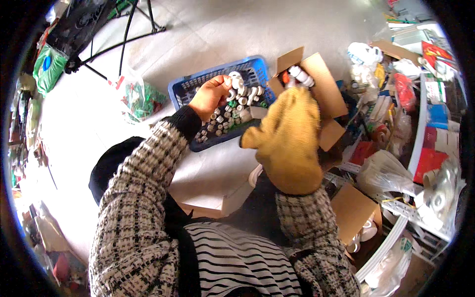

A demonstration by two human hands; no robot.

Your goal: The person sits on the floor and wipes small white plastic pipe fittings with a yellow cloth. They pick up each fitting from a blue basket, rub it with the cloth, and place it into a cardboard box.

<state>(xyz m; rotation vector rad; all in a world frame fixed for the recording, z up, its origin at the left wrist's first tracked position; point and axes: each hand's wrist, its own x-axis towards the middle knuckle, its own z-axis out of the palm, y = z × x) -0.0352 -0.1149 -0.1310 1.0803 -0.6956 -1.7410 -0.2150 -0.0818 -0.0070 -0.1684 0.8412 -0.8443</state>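
Observation:
My bare left hand [212, 95] is over a blue plastic basket [222, 68], its thumb and fingers pinched on a curved white plastic fitting [231, 95]. Larger white fittings [238, 82] lie just beyond the fingertips. Small white, grey and green pipe fittings [222, 120] are spread over the basket's floor. On my right hand [291, 141] is a yellow knitted glove; it reaches to the near side of an open cardboard box [326, 83]. White fittings [301, 76] and an orange piece [285, 77] show in that box. The gloved fingertips are partly hidden, and their grip cannot be told.
A clear plastic bag with green contents [143, 98] lies on the floor left of the basket. A black folding metal frame [124, 41] stands beyond it. Shelves with bags and boxes [419, 148] run along the right. Another open cardboard box [354, 211] is near my right forearm.

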